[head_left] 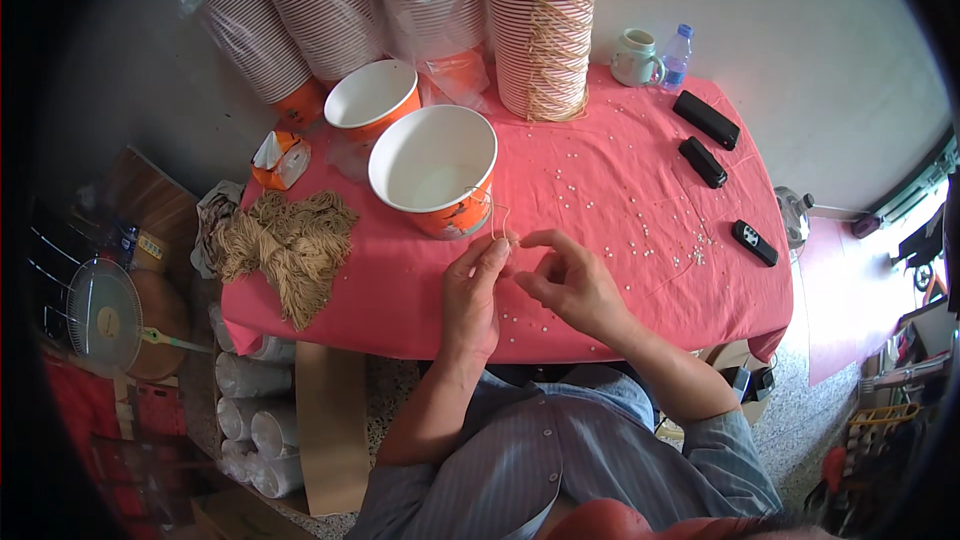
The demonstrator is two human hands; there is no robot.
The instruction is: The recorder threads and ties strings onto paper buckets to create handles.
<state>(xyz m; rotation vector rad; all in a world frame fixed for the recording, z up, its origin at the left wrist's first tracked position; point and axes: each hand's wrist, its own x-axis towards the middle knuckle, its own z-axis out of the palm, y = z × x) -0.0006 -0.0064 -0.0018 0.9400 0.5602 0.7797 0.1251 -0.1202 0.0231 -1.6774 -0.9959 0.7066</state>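
Both hands pinch one thin tan string (497,220) between fingertips, left hand (472,292) and right hand (566,280) close together for fine work; it runs to the white-and-orange paper bucket (435,170) just beyond them on the desk (620,180).

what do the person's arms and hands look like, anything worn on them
Both hands are bare: no gloves, and no rings or watch that the head view shows. The left hand and right hand come up from the lower edge on bare forearms. The sleeves belong to a grey-blue, finely striped button-up shirt and are pushed or rolled up to about the elbows. A pale button shows on the shirt front.
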